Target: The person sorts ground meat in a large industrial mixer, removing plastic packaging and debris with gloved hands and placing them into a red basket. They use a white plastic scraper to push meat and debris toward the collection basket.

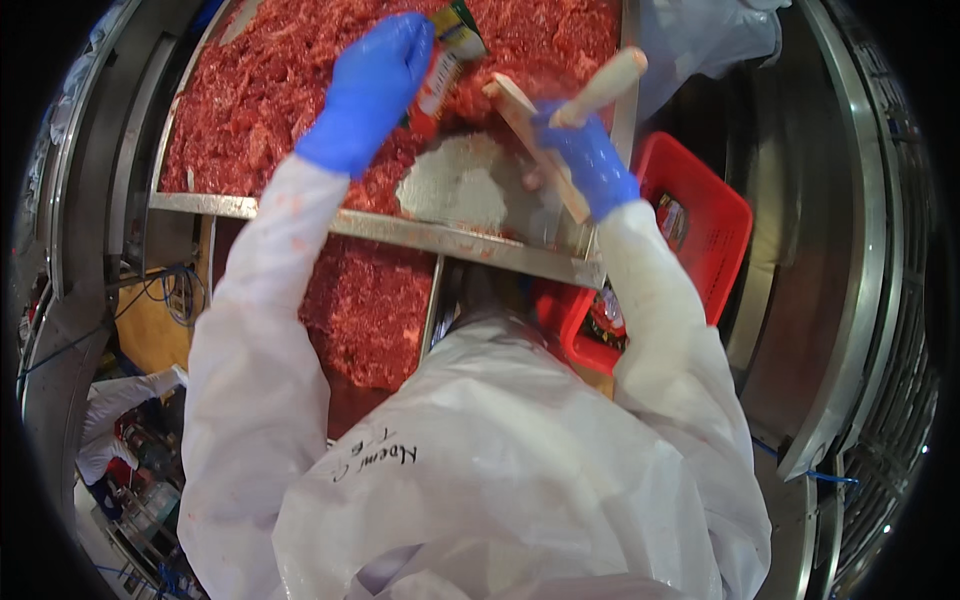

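My left hand, in a blue glove, holds the edge of a printed plastic pouch over the raw ground meat. Green, yellow, white and red areas show on the pouch, which bears writing; the hand hides part of it. In my right hand, also gloved in blue, is a pale scraper with a thick handle and a long flat blade. It is held over the right side of the shallow metal tray. Below the pouch, a bare patch of tray floor shows between meat and front rim.
Under the tray's front edge sits a second container of ground meat. A red plastic basket with printed packages stands right, partly behind my sleeve. A translucent plastic bag hangs at upper right. Another person's white sleeve appears at lower left.
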The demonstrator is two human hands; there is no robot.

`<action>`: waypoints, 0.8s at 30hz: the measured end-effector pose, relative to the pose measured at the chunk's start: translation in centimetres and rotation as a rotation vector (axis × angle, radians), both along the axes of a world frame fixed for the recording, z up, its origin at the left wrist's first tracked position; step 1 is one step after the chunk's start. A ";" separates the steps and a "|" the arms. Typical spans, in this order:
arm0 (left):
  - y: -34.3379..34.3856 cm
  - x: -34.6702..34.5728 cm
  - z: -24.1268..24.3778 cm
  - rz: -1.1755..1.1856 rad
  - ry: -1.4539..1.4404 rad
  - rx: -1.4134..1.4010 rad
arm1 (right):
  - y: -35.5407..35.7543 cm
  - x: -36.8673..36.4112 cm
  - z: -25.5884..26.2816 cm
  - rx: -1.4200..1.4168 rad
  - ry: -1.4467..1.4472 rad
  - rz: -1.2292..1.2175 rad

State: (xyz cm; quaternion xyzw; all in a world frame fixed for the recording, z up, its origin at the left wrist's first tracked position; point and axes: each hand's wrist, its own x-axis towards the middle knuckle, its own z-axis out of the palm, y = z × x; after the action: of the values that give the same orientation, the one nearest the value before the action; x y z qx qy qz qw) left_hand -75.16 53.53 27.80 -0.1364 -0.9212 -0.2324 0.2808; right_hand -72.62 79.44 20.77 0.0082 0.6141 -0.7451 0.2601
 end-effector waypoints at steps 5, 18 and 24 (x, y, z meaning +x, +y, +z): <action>-1.2 4.0 -3.3 0.122 -0.334 0.483 | 1.3 0.6 0.7 0.159 0.511 -0.202; 1.3 10.2 -12.7 0.132 -1.170 1.059 | -6.8 2.9 -7.8 0.693 1.012 0.113; 1.3 10.0 -14.5 0.168 -1.169 1.221 | -6.5 0.8 1.5 0.413 0.155 -0.037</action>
State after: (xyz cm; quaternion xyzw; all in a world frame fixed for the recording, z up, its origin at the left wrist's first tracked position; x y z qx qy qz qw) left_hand -65.16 54.84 13.27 0.2500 -0.6382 -0.7002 -0.1998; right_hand -71.84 72.91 22.22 0.0155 0.7717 -0.6063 0.1913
